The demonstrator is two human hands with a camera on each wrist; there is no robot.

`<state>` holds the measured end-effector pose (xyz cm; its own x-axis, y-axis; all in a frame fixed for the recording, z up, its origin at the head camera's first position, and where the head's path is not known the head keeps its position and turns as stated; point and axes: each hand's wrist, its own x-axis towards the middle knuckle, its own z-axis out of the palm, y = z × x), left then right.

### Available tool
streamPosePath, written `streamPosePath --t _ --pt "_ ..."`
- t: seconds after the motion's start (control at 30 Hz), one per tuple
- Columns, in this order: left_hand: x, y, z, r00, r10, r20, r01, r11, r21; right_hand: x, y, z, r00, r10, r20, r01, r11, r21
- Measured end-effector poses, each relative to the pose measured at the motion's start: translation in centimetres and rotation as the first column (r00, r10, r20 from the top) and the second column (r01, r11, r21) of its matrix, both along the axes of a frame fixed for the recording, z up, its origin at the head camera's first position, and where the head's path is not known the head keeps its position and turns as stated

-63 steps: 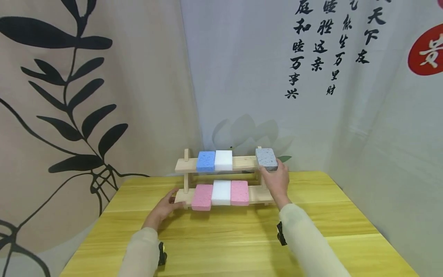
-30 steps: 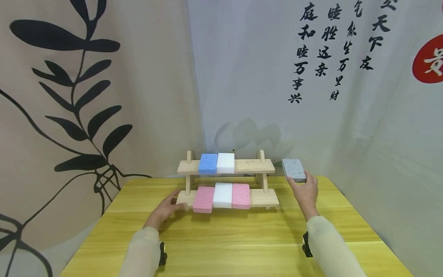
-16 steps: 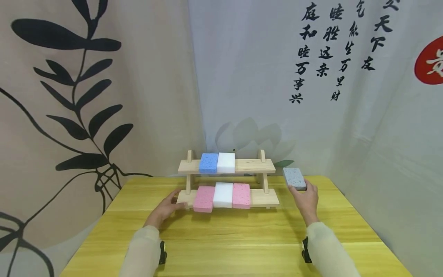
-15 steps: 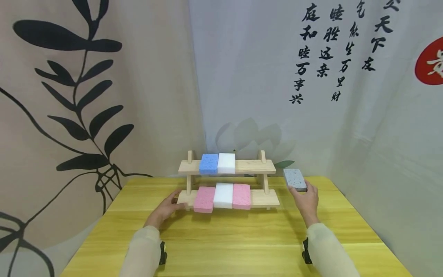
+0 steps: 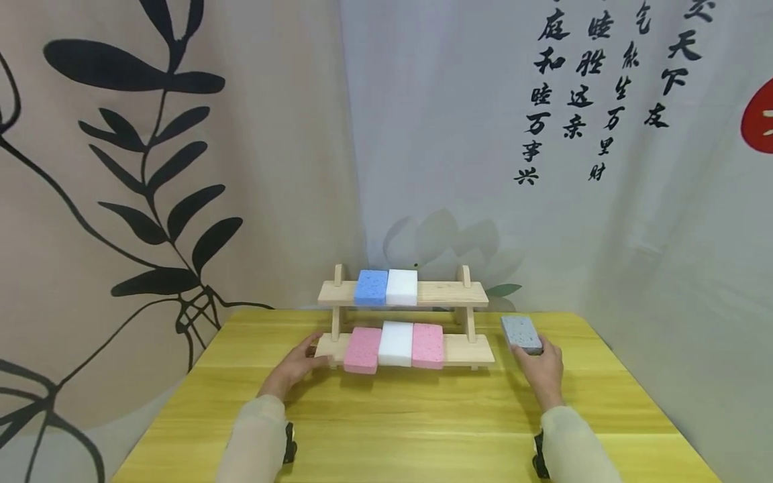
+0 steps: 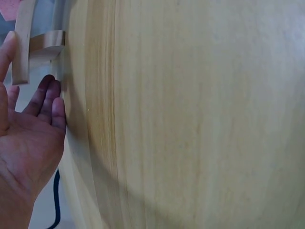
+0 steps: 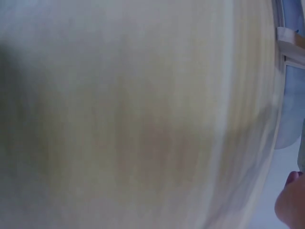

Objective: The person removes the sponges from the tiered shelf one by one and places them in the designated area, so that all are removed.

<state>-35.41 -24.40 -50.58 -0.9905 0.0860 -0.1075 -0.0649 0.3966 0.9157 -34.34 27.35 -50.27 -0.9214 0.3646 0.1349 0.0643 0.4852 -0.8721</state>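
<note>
In the head view my right hand point(image 5: 541, 368) grips a grey speckled sponge point(image 5: 521, 333) by its near end, just right of the rack and low near the table. My left hand point(image 5: 298, 366) holds the left end of a two-tier wooden rack point(image 5: 468, 350) at its lower board. In the left wrist view the thumb lies on the board end point(image 6: 21, 57) and the other fingers reach beneath it. On the upper board sit a blue sponge point(image 5: 371, 288) and a white sponge point(image 5: 402, 287). Below are a pink sponge point(image 5: 362, 350), a white one point(image 5: 396, 343) and another pink one point(image 5: 427, 346).
The rack stands toward the back of a yellow wood-grain table point(image 5: 410, 429). A printed curtain point(image 5: 290, 168) with dark leaves and writing hangs right behind the table. A dark cord point(image 6: 56, 200) shows past the table edge in the left wrist view.
My right hand has lifted the grey sponge off the right end of the upper board, carried it right and lowered it toward the table. The left hand stays at the rack.
</note>
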Motion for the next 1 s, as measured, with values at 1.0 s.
streamPosePath --t 1.0 --pt "-0.2 0.0 0.2 1.000 0.002 0.006 -0.002 0.999 -0.053 -0.4 0.9 -1.5 0.976 0.118 0.181 -0.140 0.984 0.115"
